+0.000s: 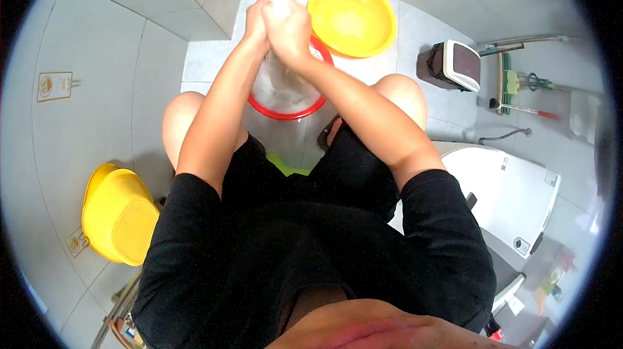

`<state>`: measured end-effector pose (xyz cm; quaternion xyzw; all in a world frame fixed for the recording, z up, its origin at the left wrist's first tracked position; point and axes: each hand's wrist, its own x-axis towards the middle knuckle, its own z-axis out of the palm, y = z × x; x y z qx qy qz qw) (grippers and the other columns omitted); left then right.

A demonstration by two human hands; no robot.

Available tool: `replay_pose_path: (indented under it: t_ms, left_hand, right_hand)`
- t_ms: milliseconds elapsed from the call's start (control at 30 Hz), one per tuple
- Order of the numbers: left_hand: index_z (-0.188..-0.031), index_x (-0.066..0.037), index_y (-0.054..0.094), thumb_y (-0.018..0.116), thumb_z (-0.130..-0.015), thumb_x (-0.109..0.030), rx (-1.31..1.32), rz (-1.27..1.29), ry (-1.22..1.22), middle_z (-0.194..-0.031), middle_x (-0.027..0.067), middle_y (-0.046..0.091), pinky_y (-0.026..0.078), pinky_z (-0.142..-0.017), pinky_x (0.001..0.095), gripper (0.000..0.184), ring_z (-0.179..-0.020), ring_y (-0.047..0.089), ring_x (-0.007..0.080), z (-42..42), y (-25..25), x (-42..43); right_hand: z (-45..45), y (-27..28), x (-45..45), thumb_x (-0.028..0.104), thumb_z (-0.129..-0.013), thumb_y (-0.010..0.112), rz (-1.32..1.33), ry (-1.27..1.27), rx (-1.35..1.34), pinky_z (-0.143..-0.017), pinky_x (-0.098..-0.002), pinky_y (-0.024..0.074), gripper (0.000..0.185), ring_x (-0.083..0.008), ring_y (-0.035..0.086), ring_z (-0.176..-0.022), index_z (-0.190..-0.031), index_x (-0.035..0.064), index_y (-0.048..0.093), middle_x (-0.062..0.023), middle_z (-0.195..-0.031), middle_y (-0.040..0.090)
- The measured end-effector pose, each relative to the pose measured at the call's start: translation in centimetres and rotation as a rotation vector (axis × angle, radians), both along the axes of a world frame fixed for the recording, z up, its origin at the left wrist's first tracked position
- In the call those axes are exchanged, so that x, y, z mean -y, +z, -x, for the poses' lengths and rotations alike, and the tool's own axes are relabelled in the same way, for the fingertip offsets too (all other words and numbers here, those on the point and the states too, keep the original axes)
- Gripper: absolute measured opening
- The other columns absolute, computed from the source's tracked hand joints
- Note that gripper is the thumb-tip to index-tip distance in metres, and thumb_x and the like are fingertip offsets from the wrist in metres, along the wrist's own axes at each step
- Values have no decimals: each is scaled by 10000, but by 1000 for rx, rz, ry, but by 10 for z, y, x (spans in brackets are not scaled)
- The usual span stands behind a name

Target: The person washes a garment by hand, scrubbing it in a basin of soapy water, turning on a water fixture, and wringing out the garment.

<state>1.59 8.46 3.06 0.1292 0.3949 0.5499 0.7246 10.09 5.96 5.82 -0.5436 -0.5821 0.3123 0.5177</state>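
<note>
Beyond my knees, my left hand (256, 23) and my right hand (290, 32) are pressed together above a red-rimmed basin (291, 116). Both are closed around a small bunched white cloth (280, 7); most of it is hidden by the fingers, and glare blurs its edges. My right hand lies over the cloth from the right, while my left hand bears against it from the left. Inside the basin is cloudy, whitish water (283, 89); whether anything lies in it I cannot tell.
A yellow basin (352, 47) stands beyond the red-rimmed one, to the right. Further right are a lidded bin (462, 66) and a white toilet or appliance (503, 177). A yellow tub (120, 219) hangs at the left wall. A green stool edge (285, 166) shows beneath me.
</note>
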Motion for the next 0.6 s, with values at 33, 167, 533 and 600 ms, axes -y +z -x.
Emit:
replay_pose_path:
  t_ms: [33, 167, 533, 600]
  left_hand:
    - [-981, 41, 680, 606, -991, -340, -131, -32, 101, -906, 98, 699, 527, -697, 352, 388, -766, 647, 170, -14, 5, 2]
    - [-910, 43, 683, 623, -981, -323, -488, -103, 167, -841, 91, 686, 524, -664, 350, 378, -725, 640, 161, -30, 18, 12]
    - [-1177, 1, 669, 599, -992, -375, 105, -224, -333, -1130, 96, 694, 498, -932, 352, 425, -1050, 645, 197, 31, -32, -20]
    - [-1163, 4, 676, 599, -991, -363, 660, -368, -684, -1139, 100, 693, 498, -928, 351, 413, -1059, 641, 192, 34, -31, -21]
  right_hand:
    - [-7, -1, -16, 183, -819, 693, -14, -43, -79, -625, -404, 521, 192, -296, 669, -659, -771, 9, 629, -194, -729, 685]
    - [-13, -19, -38, 146, -847, 680, 93, -153, -354, -637, -412, 524, 160, -263, 664, -666, -776, 11, 632, -171, -733, 687]
    - [1, -8, 0, 202, -852, 658, -239, -58, -124, -635, -437, 493, 234, -371, 615, -627, -763, -2, 588, -203, -678, 630]
    - [-4, 15, 16, 168, -863, 653, -138, 150, -24, -622, -416, 489, 222, -288, 601, -603, -739, -2, 581, -159, -653, 621]
